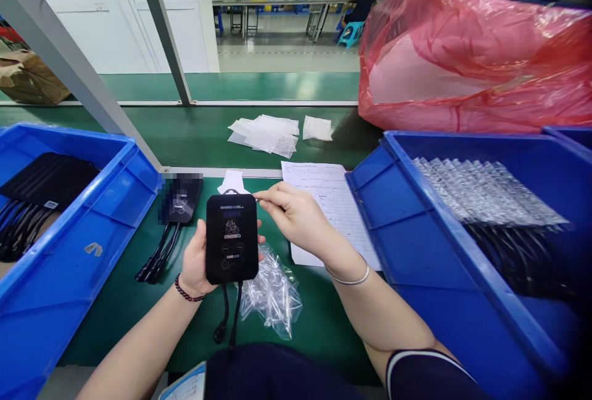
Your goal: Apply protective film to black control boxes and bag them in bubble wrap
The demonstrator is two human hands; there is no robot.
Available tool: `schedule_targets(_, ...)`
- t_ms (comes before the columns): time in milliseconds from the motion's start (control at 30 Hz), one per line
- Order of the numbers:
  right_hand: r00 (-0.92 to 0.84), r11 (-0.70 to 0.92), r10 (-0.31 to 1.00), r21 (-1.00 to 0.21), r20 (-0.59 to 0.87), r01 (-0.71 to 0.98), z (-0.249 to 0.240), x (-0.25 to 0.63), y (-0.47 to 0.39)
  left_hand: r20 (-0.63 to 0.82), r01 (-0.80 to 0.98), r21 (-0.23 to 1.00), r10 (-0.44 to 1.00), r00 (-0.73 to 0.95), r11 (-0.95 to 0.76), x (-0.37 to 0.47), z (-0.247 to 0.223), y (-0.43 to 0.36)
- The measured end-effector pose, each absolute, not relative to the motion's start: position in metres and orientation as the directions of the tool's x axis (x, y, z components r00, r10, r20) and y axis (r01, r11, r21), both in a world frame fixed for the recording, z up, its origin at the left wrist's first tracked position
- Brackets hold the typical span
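Observation:
My left hand (196, 259) holds a black controller box (232, 227) upright, its flat front marked RHINO facing me. The thumb lies along the left edge and fingertips show at the right edge. Two black cables (235, 314) hang from its bottom. My right hand (298, 218) pinches with thumb and forefinger by the box's upper right corner; what lies between those fingertips is too small to make out. Left of the box, a similar black controller (185, 200) with cables lies on the green table. Behind and below my hands rests a clear plastic bag (272, 292) of small clear pieces.
Blue bins stand either side: the left bin (92, 252) holds black cabled units, the right bin (439, 289) bubble-wrapped cabled units. A written sheet (324, 187), white packets (268, 132) and a big pink plastic bag (462, 67) lie beyond. A metal post (161, 24) rises behind.

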State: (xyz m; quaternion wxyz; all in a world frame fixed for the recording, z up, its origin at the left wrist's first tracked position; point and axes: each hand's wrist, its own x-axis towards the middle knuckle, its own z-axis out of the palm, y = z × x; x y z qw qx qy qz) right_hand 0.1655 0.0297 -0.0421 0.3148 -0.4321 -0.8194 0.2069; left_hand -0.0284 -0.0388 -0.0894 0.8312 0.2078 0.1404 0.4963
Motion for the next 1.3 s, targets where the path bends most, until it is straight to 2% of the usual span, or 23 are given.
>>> schedule_targets(300, -0.412, 0.547, 0.835, -0.629, 0.363, 0.553, -0.041, 0.162, 0.028, -0.055, -0.758, 0.506, 0.892, 0.449, 0.412, -0.028, -0.088, -0.042)
schedule_targets(500, -0.386, 0.462, 0.875, -0.745, 0.294, 0.481, -0.044, 0.162, 0.026, -0.030, -0.757, 0.515, 0.891, 0.453, 0.402, -0.028, -0.088, -0.041)
schedule_targets(633, -0.427, 0.470, 0.852, -0.802, 0.303, 0.370, -0.043, 0.161, 0.021, -0.048, -0.761, 0.498, 0.889, 0.456, 0.417, -0.029, -0.096, -0.039)
schedule_targets(733, -0.431, 0.514, 0.834, -0.769, 0.344, 0.382, -0.039, 0.160, 0.018, -0.064, -0.777, 0.480, 0.900, 0.432, 0.408, -0.029, -0.101, -0.038)
schedule_targets(933, -0.381, 0.515, 0.856, -0.645, 0.351, 0.564, -0.043, 0.158, 0.026, -0.067, -0.770, 0.516, 0.914, 0.400, 0.374, -0.027, -0.100, -0.042)
schedule_targets(1300, -0.374, 0.486, 0.871, -0.672, 0.319, 0.559, -0.047, 0.153, 0.029, -0.089, -0.713, 0.583, 0.903, 0.420, 0.389, -0.028, -0.109, -0.047)
